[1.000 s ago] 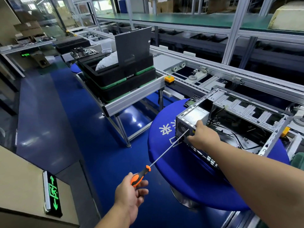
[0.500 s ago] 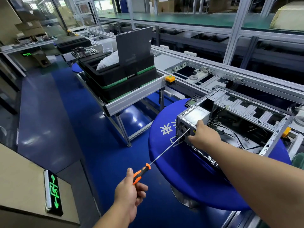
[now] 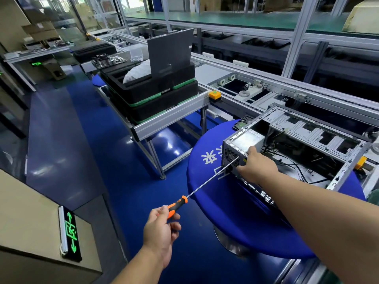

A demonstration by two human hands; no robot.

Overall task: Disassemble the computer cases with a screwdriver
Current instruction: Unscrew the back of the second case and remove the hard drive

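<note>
And here's the open grey sheet-metal computer case [image 3: 307, 144], lying on the round blue-covered table [image 3: 235, 212] at about three o'clock in the view, its side panel already off and the drive cage, black cables and silver power supply box [image 3: 245, 140] all exposed. That much of the teardown looks done.

The left hand [image 3: 161, 228] is down at six o'clock, fingers curled round the orange-and-black handle of the long thin-shafted screwdriver [image 3: 205, 184], the shaft running up toward two o'clock with its tip at the case's perforated rear corner. The right hand [image 3: 256, 167] comes in from four o'clock, thumb on the top edge of the case and fingers wrapped over the rear face, right where the tip lands. Whether those fingers also pinch a screw, I can't tell; it's hidden.

My read: we're on a rear screw, likely one holding the power supply. Still ahead, by the look of it: the supply itself, the cabling and the drive cage. Early to middle of the job.

At eleven o'clock, stacked black foam trays [image 3: 155, 97] sit on an aluminium-framed conveyor stand [image 3: 170, 117].
</note>
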